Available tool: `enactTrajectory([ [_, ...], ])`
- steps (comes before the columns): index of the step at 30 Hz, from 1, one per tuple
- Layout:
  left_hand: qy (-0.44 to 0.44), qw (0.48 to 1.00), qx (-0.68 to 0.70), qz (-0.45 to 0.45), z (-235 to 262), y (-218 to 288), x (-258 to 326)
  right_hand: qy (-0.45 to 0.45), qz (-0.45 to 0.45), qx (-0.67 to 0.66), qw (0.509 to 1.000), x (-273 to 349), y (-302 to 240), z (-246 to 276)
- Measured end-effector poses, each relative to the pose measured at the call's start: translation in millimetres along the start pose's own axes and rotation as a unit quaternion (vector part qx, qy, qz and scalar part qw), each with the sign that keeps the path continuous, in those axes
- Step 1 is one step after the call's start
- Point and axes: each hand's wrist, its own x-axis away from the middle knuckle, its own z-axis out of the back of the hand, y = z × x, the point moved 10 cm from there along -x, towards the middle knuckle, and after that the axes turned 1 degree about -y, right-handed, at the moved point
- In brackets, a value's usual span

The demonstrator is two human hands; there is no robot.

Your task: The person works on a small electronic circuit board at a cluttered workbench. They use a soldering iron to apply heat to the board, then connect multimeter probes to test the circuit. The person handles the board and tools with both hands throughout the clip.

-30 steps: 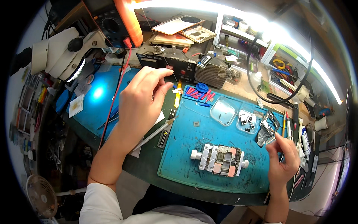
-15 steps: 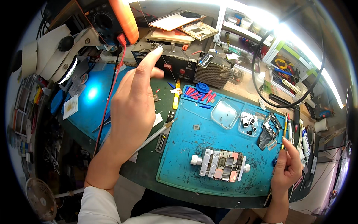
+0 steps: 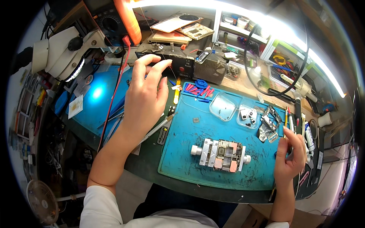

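Note:
My left hand (image 3: pixel 146 97) is raised in front of a dark box-shaped device (image 3: pixel 182 64). Its fingers are bent and apart, with nothing visible between them. Over the mat's right edge, my right hand (image 3: pixel 289 157) has curled fingers with the thumb close to them. What they may hold is hidden. A metal clamp fixture (image 3: pixel 209 152) with white knobs lies on the blue mat (image 3: pixel 182 167), gripping a small circuit board (image 3: pixel 229 152). Beyond it are a small square chip (image 3: pixel 196 120), a clear dish (image 3: pixel 222 106) and another dish (image 3: pixel 242 123) with small camera modules.
At the left stand a microscope (image 3: pixel 59 59) and a multimeter (image 3: pixel 110 23) with a red lead. Pink and blue pieces (image 3: pixel 197 91) lie at the mat's far edge. A black cable loop (image 3: pixel 249 60) hangs at the right, above pens and tools (image 3: pixel 308 136).
My left hand has drawn back from the top of the dark device, and its fingers have spread. My right hand stays curled in nearly the same place. The view has shifted slightly.

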Motion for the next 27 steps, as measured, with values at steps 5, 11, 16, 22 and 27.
enactTrajectory([
  [5, 0.017, 0.999, -0.027, -0.041, -1, 3, 0, -0.018, -0.018, -0.005, 1.0, 2, 3, -1],
  [11, 0.043, 0.985, 0.165, 0.009, 2, -2, 2, 0.01, -0.083, -0.114, 0.99, 9, 17, -1],
  [16, 0.047, 0.942, 0.331, 0.026, -1, 8, 15, 0.03, -0.018, -0.059, 0.998, 2, 7, 6],
  [22, 0.051, 0.931, 0.359, -0.037, 1, 20, 32, 0.042, -0.003, -0.025, 0.999, -1, 9, 9],
  [27, 0.077, 0.93, 0.358, -0.026, 3, 10, 27, 0.048, -0.016, -0.018, 0.999, -4, 9, 8],
])
